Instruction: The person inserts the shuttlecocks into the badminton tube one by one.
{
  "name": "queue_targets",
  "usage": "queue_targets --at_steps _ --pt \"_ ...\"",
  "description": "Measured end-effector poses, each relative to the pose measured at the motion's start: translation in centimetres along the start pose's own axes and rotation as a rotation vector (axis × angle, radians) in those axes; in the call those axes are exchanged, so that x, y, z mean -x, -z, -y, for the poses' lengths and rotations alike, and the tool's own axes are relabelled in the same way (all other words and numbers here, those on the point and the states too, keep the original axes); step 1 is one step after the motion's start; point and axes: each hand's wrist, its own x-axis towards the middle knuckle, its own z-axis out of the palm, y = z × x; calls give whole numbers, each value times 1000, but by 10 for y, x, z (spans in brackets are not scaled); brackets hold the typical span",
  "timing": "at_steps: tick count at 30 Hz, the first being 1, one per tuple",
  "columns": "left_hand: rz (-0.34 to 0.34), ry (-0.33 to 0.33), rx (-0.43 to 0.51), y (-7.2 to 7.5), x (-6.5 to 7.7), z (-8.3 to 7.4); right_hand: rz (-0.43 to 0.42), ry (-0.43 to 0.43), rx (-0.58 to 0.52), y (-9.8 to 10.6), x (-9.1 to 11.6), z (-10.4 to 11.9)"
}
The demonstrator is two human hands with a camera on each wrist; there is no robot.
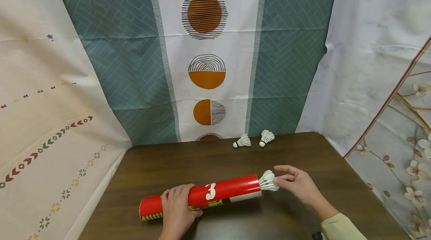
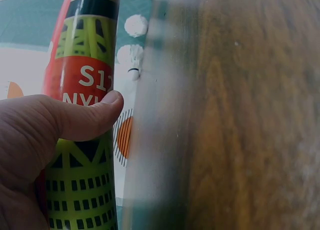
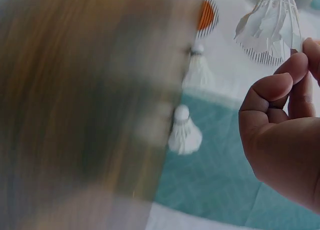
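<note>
A red shuttlecock tube [image 1: 232, 188] lies slanted over the table, its open end toward the right. My left hand [image 1: 177, 207] grips it near the left end, the thumb [image 2: 95, 117] across the printed yellow-green side in the left wrist view. From the open end sticks a white shuttlecock [image 1: 268, 181], feathers outward, with its cork hidden inside the tube. The thumb and a finger of my right hand [image 1: 297, 187] pinch the feather edge, as the right wrist view shows with the shuttlecock's skirt [image 3: 270, 27] up close.
Two more white shuttlecocks, one on the left [image 1: 242, 141] and one on the right [image 1: 266, 138], lie at the back edge of the brown wooden table [image 1: 161, 165]. Patterned cloths [image 1: 289, 64] hang behind and on both sides.
</note>
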Motion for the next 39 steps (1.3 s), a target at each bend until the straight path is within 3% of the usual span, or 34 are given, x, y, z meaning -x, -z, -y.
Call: queue_targets --at_steps 11,17,30,39 --pt "-12 -2 -5 0 0 1 128 12 -76 -43 -3 4" --pt "-12 3 -4 1 -1 2 131 -13 -115 -48 -1 5" --pt "-14 0 4 1 0 3 77 89 -35 -59 6 5" --pt "-18 -3 -2 1 1 3 143 92 -43 -63 6 5"
